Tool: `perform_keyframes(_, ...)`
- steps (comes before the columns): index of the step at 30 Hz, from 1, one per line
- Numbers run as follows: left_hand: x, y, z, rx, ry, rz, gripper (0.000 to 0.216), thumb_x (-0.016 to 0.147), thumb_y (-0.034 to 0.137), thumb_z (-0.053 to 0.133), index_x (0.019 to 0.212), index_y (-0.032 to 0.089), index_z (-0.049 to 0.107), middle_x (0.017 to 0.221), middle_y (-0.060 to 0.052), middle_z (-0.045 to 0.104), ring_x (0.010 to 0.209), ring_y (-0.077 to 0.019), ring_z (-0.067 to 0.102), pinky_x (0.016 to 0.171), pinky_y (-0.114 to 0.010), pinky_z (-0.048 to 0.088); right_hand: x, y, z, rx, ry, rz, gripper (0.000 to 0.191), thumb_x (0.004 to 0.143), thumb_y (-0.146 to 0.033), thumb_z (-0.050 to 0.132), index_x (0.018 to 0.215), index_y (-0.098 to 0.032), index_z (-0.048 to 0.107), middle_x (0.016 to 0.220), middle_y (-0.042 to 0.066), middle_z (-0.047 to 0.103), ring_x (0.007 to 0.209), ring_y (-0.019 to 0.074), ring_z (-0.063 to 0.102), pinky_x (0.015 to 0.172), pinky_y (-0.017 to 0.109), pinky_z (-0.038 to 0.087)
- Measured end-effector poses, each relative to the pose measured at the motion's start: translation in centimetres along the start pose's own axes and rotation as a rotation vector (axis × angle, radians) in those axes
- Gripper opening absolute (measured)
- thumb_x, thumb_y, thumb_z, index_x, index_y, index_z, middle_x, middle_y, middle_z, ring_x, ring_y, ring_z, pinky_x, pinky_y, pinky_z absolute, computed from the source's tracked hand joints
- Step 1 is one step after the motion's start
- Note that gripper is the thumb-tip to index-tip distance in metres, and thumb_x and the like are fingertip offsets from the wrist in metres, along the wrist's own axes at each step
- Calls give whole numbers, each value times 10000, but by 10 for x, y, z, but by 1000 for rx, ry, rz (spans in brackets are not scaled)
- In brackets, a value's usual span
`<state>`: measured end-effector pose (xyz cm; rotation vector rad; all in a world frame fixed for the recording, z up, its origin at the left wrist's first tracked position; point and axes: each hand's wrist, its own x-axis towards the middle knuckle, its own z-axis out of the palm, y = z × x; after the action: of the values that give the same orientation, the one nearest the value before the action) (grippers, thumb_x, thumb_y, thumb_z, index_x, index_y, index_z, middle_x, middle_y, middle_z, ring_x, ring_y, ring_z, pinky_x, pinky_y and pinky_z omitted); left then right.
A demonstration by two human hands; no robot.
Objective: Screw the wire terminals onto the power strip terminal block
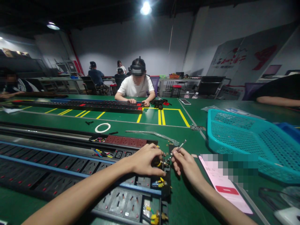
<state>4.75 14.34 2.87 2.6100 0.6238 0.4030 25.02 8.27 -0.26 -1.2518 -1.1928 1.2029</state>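
A long black power strip (122,178) lies open on the green bench, its rows of socket outlets running toward the lower right. My left hand (145,161) curls around a yellow-wired terminal (160,163) at the strip's end, with the fingers partly hiding it. Close beside it, my right hand (184,162) pinches a slim metal screwdriver (180,147) between thumb and fingers, its tip hidden near the terminal. Further yellow-and-green wires with crimped terminals (159,182) sit inside the strip below my hands.
A teal mesh plastic basket (248,143) stands to the right, beside a pink paper slip (225,190). Beyond the strip lie a white ring (102,127) and a clear plastic sleeve (152,134). Across the bench, a person in a white shirt (136,87) has hands on another black strip (93,106).
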Motion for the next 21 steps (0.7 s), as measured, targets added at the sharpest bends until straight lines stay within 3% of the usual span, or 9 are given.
perform_keyframes(2,0,0,0,0,2,2,426,736,494,831,922,189,598,1019,-68,648,1049,-290,543,860,-360,449,-7,-5,-1,-83,41,-98,413,871,-642,576,906,-232,540,650,-42,539,481,129,499,427,228,389)
perform_keyframes(6,-1,1,0,3,9,8,447,745,496,825,978,183,607,1026,-74,632,1044,-287,550,859,-352,452,-19,-12,-4,-467,5,-511,193,1005,-381,469,991,-227,585,917,56,668,850,222,648,746,325,501)
perform_keyframes(11,0,2,-1,6,13,19,412,766,468,806,977,182,598,998,-65,626,1024,-273,551,866,-345,448,-25,-13,-2,-795,-220,-787,194,1001,-188,390,1059,-208,574,905,75,650,768,216,644,648,316,479)
perform_keyframes(15,0,2,-1,13,20,17,392,773,459,793,959,182,588,967,-64,616,1004,-270,547,862,-347,444,-26,-17,-2,-899,-296,-789,220,986,-174,402,1106,-197,585,942,87,657,799,231,659,643,322,477)
perform_keyframes(21,0,2,-1,14,10,12,404,762,459,810,962,181,596,966,-54,618,1012,-269,547,854,-336,444,-23,-18,-2,-606,-239,-570,159,986,-251,455,984,-213,610,934,58,664,836,209,633,730,320,487)
